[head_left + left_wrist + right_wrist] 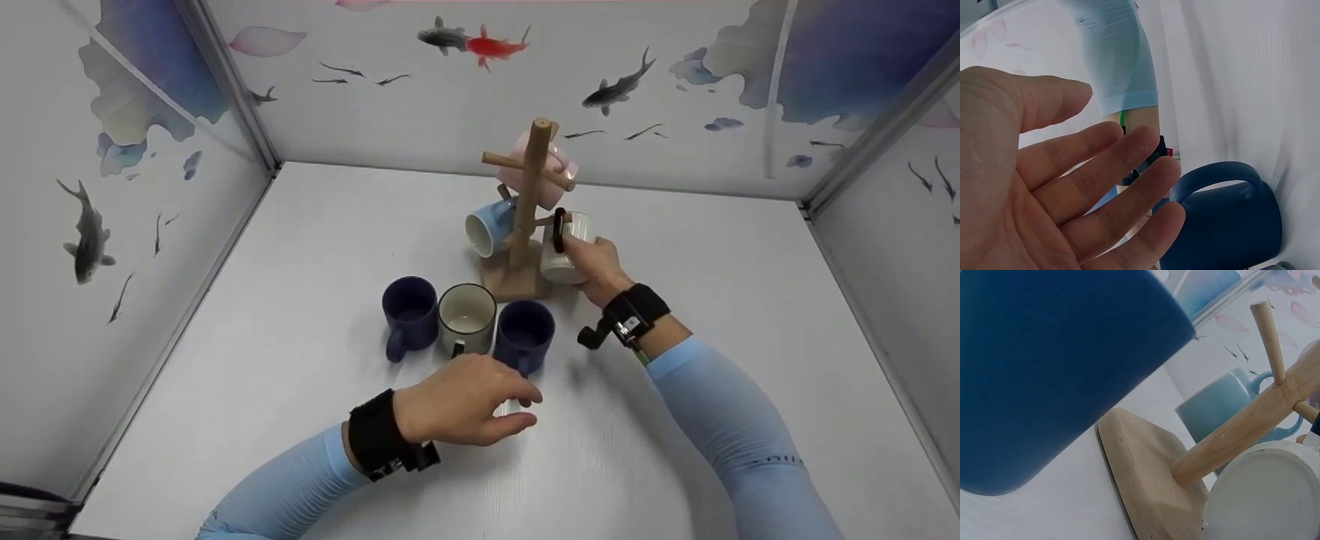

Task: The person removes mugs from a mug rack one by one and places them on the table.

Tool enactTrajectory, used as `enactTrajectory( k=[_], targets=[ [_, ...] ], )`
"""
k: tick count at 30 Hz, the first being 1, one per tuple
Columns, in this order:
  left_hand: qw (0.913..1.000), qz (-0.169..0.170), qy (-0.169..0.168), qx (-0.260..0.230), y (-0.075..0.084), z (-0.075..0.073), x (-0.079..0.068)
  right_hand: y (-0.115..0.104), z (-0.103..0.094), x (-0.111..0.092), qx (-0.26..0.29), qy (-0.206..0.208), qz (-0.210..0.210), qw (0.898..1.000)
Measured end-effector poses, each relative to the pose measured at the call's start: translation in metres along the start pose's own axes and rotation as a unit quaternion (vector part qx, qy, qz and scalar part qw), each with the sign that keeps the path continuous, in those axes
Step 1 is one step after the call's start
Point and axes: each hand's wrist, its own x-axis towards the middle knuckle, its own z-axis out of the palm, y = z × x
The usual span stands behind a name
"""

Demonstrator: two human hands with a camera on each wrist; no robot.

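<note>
My right hand [598, 268] grips a white mug [564, 259] with a black handle at the right side of a wooden mug tree [531, 206]. That handle is at a lower peg; whether the peg passes fully through it I cannot tell. The right wrist view shows the white mug's round base [1264, 495]. My left hand [466, 401] hovers with loosely bent fingers and holds nothing, close to the near dark blue mug [523, 336]. A light blue mug [489, 229] hangs tilted on the tree's left, and pink mugs [550, 196] hang behind the post.
Before the tree, a second dark blue mug [409, 311] and a cream mug with a dark rim [467, 311] stand upright in a row with the near blue one. The white table [300, 315] is bounded by panels [360, 112] printed with fish.
</note>
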Motion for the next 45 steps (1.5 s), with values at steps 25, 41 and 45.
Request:
enactTrajectory(
  k=[25, 41, 45],
  targets=[
    [1.0000, 0.000, -0.005, 0.007, 0.001, -0.002, 0.001, -0.004, -0.010, -0.002, -0.008, 0.009, -0.012, 1.000],
    [0.9999, 0.000, 0.002, 0.010, 0.001, 0.000, 0.001, -0.005, -0.017, -0.008, -0.029, 0.017, -0.022, 0.999],
    [0.9999, 0.004, 0.010, 0.008, 0.001, 0.000, 0.001, -0.005, -0.018, -0.009, -0.040, 0.023, -0.022, 0.999]
  ],
)
